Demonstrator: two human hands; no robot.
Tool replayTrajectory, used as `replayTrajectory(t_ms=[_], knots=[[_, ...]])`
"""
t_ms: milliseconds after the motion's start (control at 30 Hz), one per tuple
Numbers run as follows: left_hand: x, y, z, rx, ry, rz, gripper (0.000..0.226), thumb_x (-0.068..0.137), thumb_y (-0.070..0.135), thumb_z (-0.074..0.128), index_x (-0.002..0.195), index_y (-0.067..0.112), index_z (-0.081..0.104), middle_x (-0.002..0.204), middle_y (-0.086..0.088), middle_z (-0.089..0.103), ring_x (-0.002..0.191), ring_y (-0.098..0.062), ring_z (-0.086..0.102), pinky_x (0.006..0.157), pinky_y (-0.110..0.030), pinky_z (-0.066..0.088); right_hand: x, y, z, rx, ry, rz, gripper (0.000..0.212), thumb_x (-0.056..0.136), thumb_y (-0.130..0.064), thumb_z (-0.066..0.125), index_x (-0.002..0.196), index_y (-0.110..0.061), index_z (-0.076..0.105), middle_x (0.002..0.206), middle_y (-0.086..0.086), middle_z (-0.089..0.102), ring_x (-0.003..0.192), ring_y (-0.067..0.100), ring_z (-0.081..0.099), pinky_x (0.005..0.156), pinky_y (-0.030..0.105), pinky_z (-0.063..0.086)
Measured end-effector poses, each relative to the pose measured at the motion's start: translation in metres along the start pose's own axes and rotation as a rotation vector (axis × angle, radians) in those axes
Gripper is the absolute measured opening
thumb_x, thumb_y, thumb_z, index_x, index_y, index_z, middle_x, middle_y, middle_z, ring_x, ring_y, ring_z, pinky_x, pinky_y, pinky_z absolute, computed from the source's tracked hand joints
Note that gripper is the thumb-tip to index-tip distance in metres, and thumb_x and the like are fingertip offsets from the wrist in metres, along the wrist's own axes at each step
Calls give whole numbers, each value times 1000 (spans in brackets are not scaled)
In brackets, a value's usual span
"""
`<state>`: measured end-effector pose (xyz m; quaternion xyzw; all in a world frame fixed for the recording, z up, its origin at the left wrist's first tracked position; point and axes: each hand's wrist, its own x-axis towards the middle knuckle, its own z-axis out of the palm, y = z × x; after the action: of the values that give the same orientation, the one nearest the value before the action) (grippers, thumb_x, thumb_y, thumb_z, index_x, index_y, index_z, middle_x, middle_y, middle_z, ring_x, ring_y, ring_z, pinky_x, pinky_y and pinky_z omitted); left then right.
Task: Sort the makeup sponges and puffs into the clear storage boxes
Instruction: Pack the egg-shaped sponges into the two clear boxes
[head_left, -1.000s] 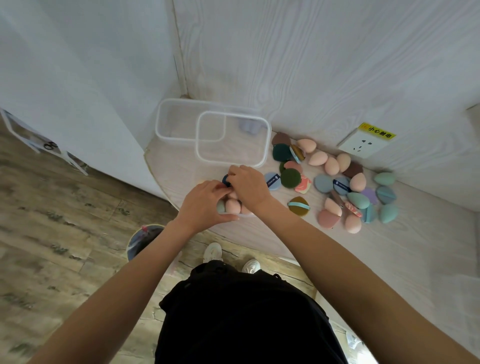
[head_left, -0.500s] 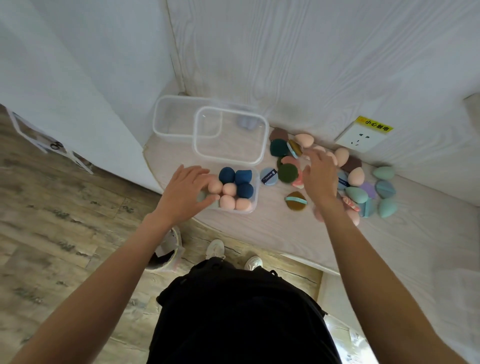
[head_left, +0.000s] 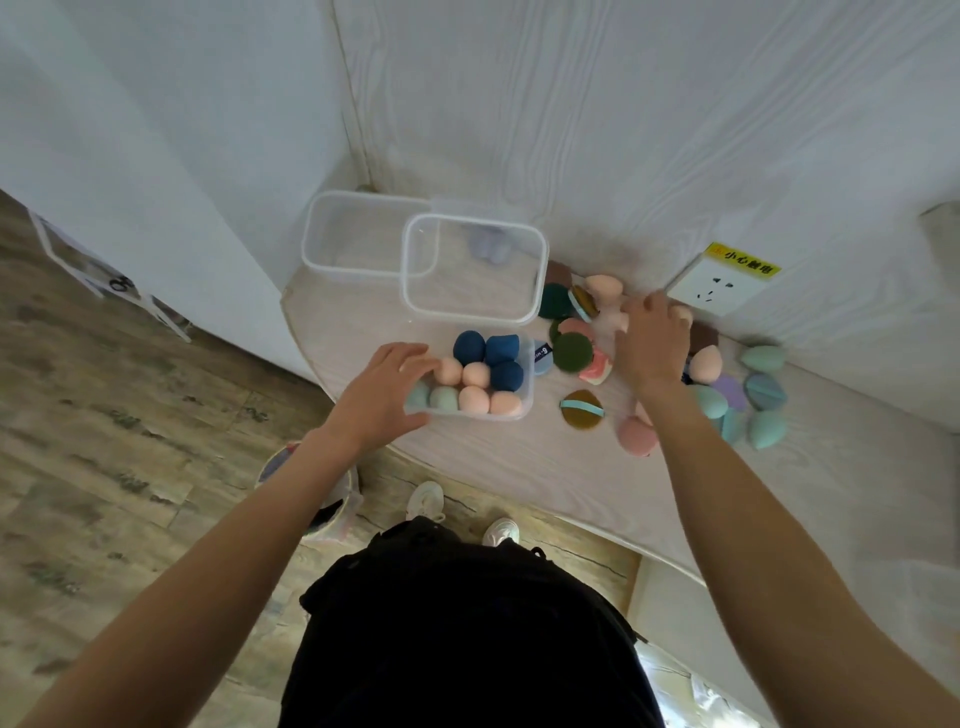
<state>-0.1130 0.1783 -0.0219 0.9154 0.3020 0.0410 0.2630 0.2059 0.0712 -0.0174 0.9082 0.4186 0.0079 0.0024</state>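
Observation:
A small clear box (head_left: 525, 395) near the table's front edge holds several pink, teal and navy sponges. My left hand (head_left: 382, 395) rests against the box's left end, fingers over its rim. My right hand (head_left: 649, 345) reaches over the loose pile of sponges and puffs (head_left: 571, 352) to the right, fingers down on pink sponges near the wall; whether it grips one is hidden. Two larger clear boxes, one (head_left: 540, 270) overlapping the other (head_left: 317, 260), stand behind the small box.
A wall socket (head_left: 719, 288) with a yellow label sits just behind the pile. Teal sponges (head_left: 763, 358) lie at the right. The table's curved edge (head_left: 467, 457) runs close to my body. A small bin (head_left: 311, 483) stands on the floor below.
My right hand left the small box and moved right and farther back over the pile. My left hand stayed at the box's left end.

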Motion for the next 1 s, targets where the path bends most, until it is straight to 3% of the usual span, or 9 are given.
replayTrajectory(t_ms=[133, 300, 467, 567, 667, 767, 800, 933, 1000], knots=[[5, 0, 3, 35, -42, 22, 65, 72, 22, 76, 130, 15, 48, 139, -8, 37, 130, -23, 29, 100, -36, 40, -26, -19, -37, 592, 61, 224, 35, 80, -22, 66, 108, -10, 48, 104, 2, 47, 85, 19, 48, 68, 26, 36], [5, -7, -4, 188, -53, 119, 61, 67, 23, 79, 123, 15, 55, 135, -9, 45, 126, -27, 39, 93, -41, 45, -49, -86, -56, 973, -44, -166, 23, 80, -22, 68, 99, -19, 54, 98, -8, 59, 87, 5, 57, 74, 16, 46], [12, -4, -9, 202, -84, 126, 56, 66, 21, 79, 118, 15, 58, 127, -8, 50, 111, -28, 52, 88, -39, 42, -49, -143, -29, 682, -164, -526, 14, 80, -1, 57, 93, -6, 55, 94, 7, 57, 76, 25, 56, 62, 33, 43], [15, -7, -7, 188, -81, 130, 55, 62, 17, 78, 113, 12, 59, 119, -11, 54, 99, -30, 56, 78, -42, 48, -44, -152, -21, 374, -143, -712, 14, 69, 5, 64, 79, -3, 58, 75, 13, 58, 59, 30, 56, 48, 31, 32], [20, -8, -5, 233, -117, 145, 50, 63, 21, 74, 111, 14, 59, 117, -6, 57, 101, -28, 53, 83, -40, 47, -39, -165, -18, 37, -57, -791, 24, 49, -11, 82, 52, -17, 59, 50, -2, 55, 51, 19, 56, 49, 24, 39], [22, -9, -6, 284, -88, 166, 47, 60, 26, 74, 104, 17, 60, 106, 0, 63, 98, -25, 55, 80, -35, 44, -33, -167, -20, -149, -215, -797, 4, 77, -21, 65, 75, -21, 68, 72, -3, 66, 75, 17, 61, 78, 27, 39], [22, -10, -6, 304, -69, 183, 47, 57, 28, 76, 101, 18, 61, 103, 2, 64, 97, -24, 56, 80, -34, 43, -31, -168, -20, -168, -262, -792, 14, 87, -20, 53, 87, -19, 67, 85, -2, 67, 84, 19, 60, 85, 28, 34], [22, -12, -8, 349, -49, 230, 48, 50, 34, 79, 94, 22, 63, 101, 6, 65, 98, -21, 58, 88, -36, 42, -35, -170, -22, -267, -177, -882, 10, 72, -23, 69, 77, -16, 65, 82, 1, 62, 66, 15, 57, 68, 24, 40], [23, -11, -9, 334, -57, 216, 46, 52, 33, 79, 94, 23, 63, 102, 5, 65, 95, -21, 60, 90, -39, 41, -35, -170, -21, -318, -232, -910, 13, 81, -16, 59, 92, -10, 61, 95, 6, 60, 79, 18, 58, 74, 27, 41]])
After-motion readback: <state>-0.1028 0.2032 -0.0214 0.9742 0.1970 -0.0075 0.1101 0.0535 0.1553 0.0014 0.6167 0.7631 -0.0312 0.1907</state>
